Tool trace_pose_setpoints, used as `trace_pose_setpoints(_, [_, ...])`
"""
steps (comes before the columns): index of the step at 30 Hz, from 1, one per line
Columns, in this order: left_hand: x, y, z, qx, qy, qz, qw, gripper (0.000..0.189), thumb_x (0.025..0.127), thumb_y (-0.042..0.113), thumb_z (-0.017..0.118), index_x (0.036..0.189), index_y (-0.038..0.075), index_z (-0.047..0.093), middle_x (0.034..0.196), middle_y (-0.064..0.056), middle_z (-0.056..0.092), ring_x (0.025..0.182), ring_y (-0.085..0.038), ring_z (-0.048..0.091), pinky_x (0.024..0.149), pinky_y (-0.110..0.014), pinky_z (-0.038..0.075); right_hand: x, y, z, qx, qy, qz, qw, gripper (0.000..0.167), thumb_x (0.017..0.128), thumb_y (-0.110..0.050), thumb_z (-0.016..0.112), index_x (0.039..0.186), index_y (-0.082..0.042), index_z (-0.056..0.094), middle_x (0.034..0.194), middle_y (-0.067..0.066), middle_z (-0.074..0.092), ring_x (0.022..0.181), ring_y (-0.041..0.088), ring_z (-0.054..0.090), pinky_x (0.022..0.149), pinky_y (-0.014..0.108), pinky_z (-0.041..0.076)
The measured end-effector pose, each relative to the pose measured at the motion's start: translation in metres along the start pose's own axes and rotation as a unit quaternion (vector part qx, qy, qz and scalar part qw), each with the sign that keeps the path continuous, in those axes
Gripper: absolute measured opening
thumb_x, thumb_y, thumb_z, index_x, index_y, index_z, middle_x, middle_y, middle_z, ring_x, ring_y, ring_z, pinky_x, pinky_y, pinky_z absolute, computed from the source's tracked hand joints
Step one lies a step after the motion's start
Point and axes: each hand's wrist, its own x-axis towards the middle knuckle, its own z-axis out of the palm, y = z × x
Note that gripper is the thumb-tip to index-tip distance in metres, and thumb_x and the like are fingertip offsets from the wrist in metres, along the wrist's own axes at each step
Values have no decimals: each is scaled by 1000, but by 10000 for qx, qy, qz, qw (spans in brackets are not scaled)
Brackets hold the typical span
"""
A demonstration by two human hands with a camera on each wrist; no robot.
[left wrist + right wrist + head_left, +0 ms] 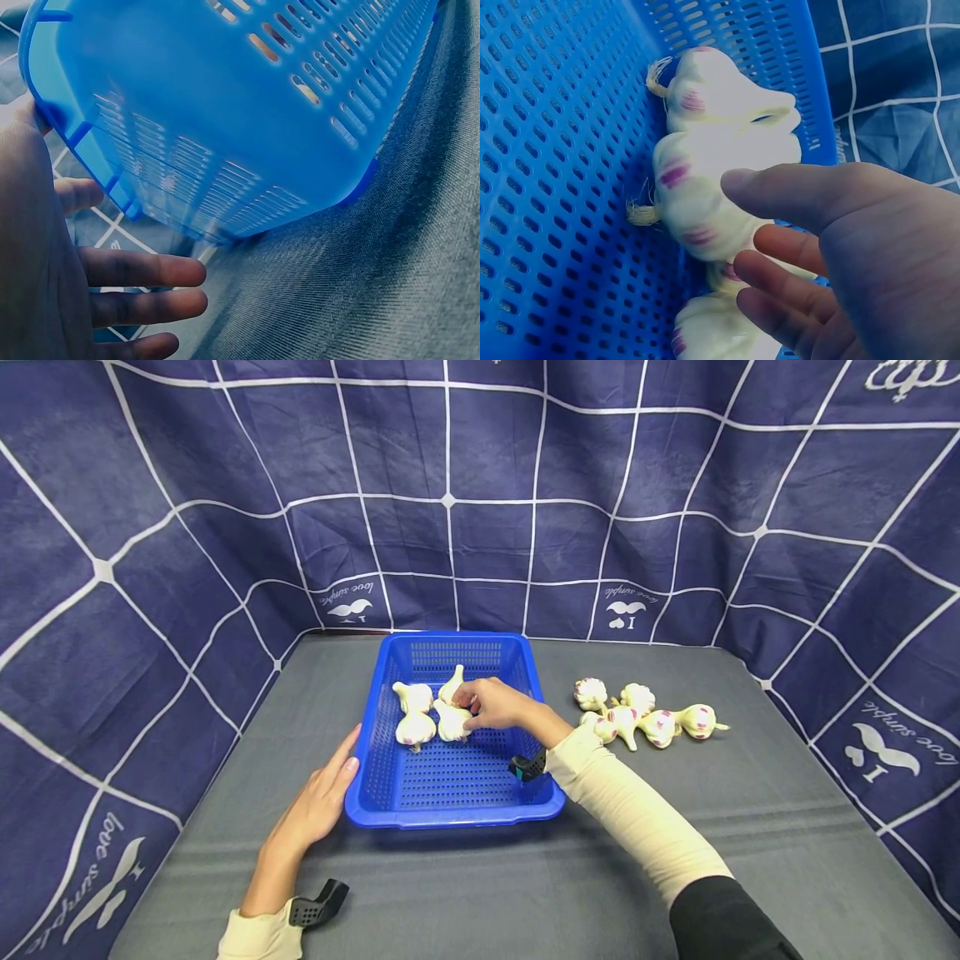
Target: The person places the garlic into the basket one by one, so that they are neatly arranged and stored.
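A blue perforated plastic basket (480,816) stands on the grey cloth. In it, several garlic bulbs (416,729) with purple patches lie side by side. My right hand (497,703) reaches over the right side of the basket to one garlic bulb (697,199) in the group. The thumb overlaps that bulb in the right wrist view, while the loosely bent fingers (780,277) sit at its edge, not wrapped round it. At the basket's left wall is my left hand (322,797). Its thumb touches the rim and its other fingers (150,266) extend straight beside the wall.
More garlic bulbs (658,727) lie in a loose cluster on the grey cloth (750,827), right of the basket. A dark blue curtain (487,460) with white grid lines hangs behind and along both sides. Each wrist carries a small black device (318,903).
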Motion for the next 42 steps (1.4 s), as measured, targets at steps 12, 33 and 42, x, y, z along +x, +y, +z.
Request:
trace_pose_setpoints(12, [0,0,1,1,86,96,9999,52,108,28,30,157,9,25,149,-27,40,128,-51,46,102,-66,33,-2,1,-3,55,191,-46,9998,38,83,-11,78,117,1,65,104,12,72,88,21,70,81,24,53])
trace_pose_setpoints(33, [0,0,1,-53,63,21,10000,54,108,30,31,159,18,20,155,-24,33,131,-51,42,103,-68,30,-9,2,-19,144,460,-130,9988,40,87,-18,76,119,3,65,100,11,72,86,21,70,79,25,54])
trace_pose_setpoints(42, [1,-1,2,-96,130,162,9997,53,108,27,33,159,16,22,155,-22,32,132,-50,41,104,-67,30,-22,1,-35,233,473,6,9986,40,89,-18,74,122,1,64,112,19,70,91,25,70,83,34,54])
